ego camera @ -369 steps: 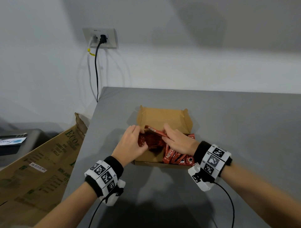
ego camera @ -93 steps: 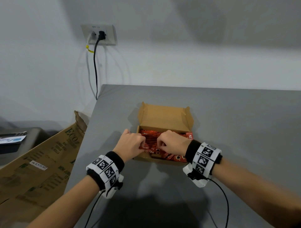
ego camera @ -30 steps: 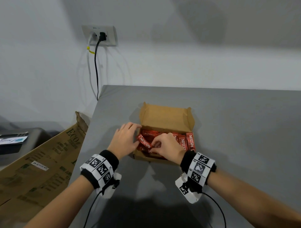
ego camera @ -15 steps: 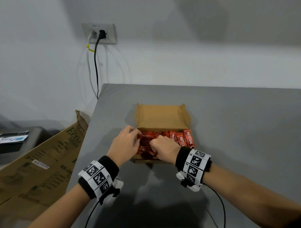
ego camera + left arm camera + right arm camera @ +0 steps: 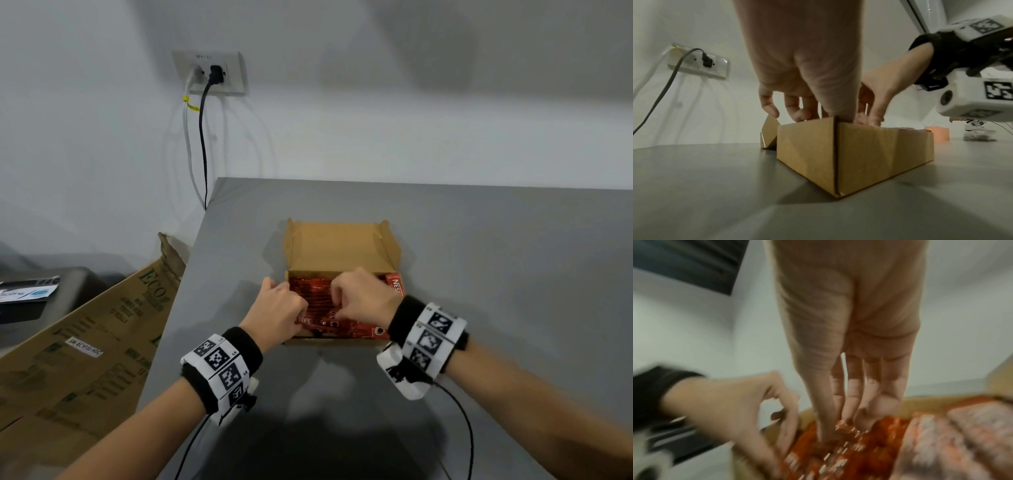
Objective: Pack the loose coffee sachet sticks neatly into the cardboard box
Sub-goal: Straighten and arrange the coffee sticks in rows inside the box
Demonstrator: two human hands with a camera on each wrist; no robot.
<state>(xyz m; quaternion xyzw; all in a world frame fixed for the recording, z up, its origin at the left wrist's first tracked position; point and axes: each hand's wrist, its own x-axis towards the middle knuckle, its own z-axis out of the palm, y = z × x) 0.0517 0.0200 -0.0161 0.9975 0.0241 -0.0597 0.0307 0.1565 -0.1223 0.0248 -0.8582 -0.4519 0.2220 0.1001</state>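
The brown cardboard box (image 5: pixel 339 246) stands on the grey table with its lid flap open at the back. Red coffee sachets (image 5: pixel 315 298) lie packed inside; one printed stick (image 5: pixel 395 286) shows at the right wall. My left hand (image 5: pixel 281 308) is at the box's near left corner, thumb pushed down inside, fingers curled over the sachets' left end. My right hand (image 5: pixel 356 298) reaches into the middle from above. In the blurred right wrist view its thumb and fingers (image 5: pixel 849 418) close on the red sachets (image 5: pixel 879 443). The left wrist view shows the box (image 5: pixel 879 151) from outside, contents hidden.
A large printed carton (image 5: pixel 85 342) leans against the table's left edge. A wall socket (image 5: pixel 212 73) with two cables is behind on the left. Bare grey table (image 5: pixel 496 274) lies right of the box. An orange object (image 5: pixel 937 133) sits far right on the table.
The sachet that was lifted a second ago now lies among the others. My right hand has moved right over the sticks, and my left hand has slid to the near left corner.
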